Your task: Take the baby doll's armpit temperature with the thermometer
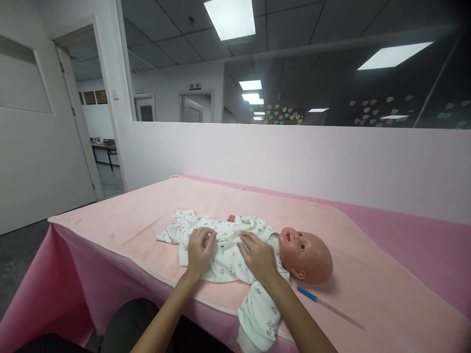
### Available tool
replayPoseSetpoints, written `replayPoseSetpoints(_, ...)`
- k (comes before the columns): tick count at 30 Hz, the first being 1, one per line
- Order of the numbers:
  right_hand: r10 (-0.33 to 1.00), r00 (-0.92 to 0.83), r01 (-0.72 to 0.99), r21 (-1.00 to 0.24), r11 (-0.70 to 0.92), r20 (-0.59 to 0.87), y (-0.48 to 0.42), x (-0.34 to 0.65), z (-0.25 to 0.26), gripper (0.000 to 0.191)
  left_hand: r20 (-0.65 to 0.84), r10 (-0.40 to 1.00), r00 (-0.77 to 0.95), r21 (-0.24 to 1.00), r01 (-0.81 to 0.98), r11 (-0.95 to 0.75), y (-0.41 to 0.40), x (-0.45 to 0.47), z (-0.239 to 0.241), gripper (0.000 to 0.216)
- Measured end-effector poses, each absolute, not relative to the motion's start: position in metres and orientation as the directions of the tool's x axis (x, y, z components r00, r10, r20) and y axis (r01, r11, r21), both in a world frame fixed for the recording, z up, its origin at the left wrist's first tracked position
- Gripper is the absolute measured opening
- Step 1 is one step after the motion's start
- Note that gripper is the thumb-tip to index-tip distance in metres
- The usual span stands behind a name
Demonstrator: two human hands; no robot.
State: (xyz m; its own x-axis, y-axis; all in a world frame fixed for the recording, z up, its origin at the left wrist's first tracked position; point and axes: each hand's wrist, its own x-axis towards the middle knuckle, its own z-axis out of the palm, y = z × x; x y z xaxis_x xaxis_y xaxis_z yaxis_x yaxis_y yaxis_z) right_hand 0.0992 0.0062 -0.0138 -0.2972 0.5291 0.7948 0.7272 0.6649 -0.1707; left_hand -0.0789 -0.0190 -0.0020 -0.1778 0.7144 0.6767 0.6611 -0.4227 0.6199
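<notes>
A baby doll (306, 254) lies on its back on a pink blanket (147, 230), head to the right, dressed in a white printed romper (228, 260). My left hand (199, 250) rests on the doll's belly with its fingers curled at the romper's front seam. My right hand (257, 255) lies on the chest, fingers bent and pinching the same seam. One sleeve of the romper (257, 314) hangs over the table's near edge.
A thin thermometer with a blue cap (324, 305) lies on the blanket just right of my right forearm. A white half wall (331, 162) with glass above runs behind the table. An open doorway (99, 142) is at the left.
</notes>
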Motion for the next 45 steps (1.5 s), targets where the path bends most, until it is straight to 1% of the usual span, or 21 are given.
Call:
replayPoseSetpoints(2, 0.527, -0.320, 0.765, -0.114, 0.634, 0.787, 0.006, 0.098, -0.016, 0.022, 0.656, 0.751, -0.071, 0.598, 0.655, -0.461, -0.021, -0.077, -0.001, 0.019)
replayPoseSetpoints(4, 0.525, -0.332, 0.793, -0.069, 0.605, 0.784, 0.005, 0.095, -0.015, 0.024, 0.635, 0.772, 0.027, 0.569, 0.660, -0.491, -0.024, -0.076, 0.000, 0.025)
replayPoseSetpoints(6, 0.526, -0.339, 0.814, -0.038, 0.580, 0.780, 0.003, 0.091, -0.011, 0.025, 0.623, 0.777, 0.088, 0.543, 0.666, -0.511, -0.026, -0.075, 0.001, 0.027)
replayPoseSetpoints(8, 0.509, -0.369, 0.812, 0.003, 0.584, 0.778, 0.002, 0.086, -0.006, 0.026, 0.620, 0.777, 0.107, 0.533, 0.669, -0.517, -0.026, -0.074, 0.001, 0.027)
replayPoseSetpoints(12, 0.425, -0.491, 0.737, 0.102, 0.668, 0.760, 0.000, 0.073, -0.002, 0.023, 0.626, 0.774, 0.090, 0.537, 0.671, -0.512, -0.025, -0.074, 0.001, 0.023)
replayPoseSetpoints(14, 0.419, -0.494, 0.718, 0.085, 0.691, 0.762, 0.000, 0.070, -0.004, 0.021, 0.620, 0.781, 0.076, 0.544, 0.676, -0.497, -0.025, -0.073, 0.000, 0.021)
replayPoseSetpoints(18, 0.441, -0.425, 0.699, -0.023, 0.715, 0.791, 0.001, 0.071, -0.008, 0.017, 0.597, 0.800, 0.059, 0.552, 0.694, -0.463, -0.025, -0.072, 0.001, 0.017)
replayPoseSetpoints(24, 0.474, -0.346, 0.713, -0.101, 0.694, 0.810, 0.002, 0.075, -0.008, 0.020, 0.615, 0.787, 0.055, 0.532, 0.707, -0.465, -0.025, -0.070, 0.000, 0.016)
replayPoseSetpoints(34, 0.486, -0.257, 0.771, -0.126, 0.624, 0.835, 0.007, 0.072, -0.013, 0.020, 0.632, 0.772, 0.066, 0.488, 0.740, -0.463, -0.023, -0.071, 0.000, 0.009)
replayPoseSetpoints(41, 0.485, -0.264, 0.754, -0.135, 0.643, 0.834, 0.005, 0.073, -0.011, 0.020, 0.666, 0.744, 0.054, 0.467, 0.747, -0.473, -0.023, -0.070, 0.000, 0.008)
replayPoseSetpoints(45, 0.486, -0.277, 0.754, -0.126, 0.644, 0.829, 0.005, 0.073, -0.009, 0.020, 0.688, 0.726, 0.019, 0.428, 0.797, -0.427, -0.025, -0.068, 0.001, 0.008)
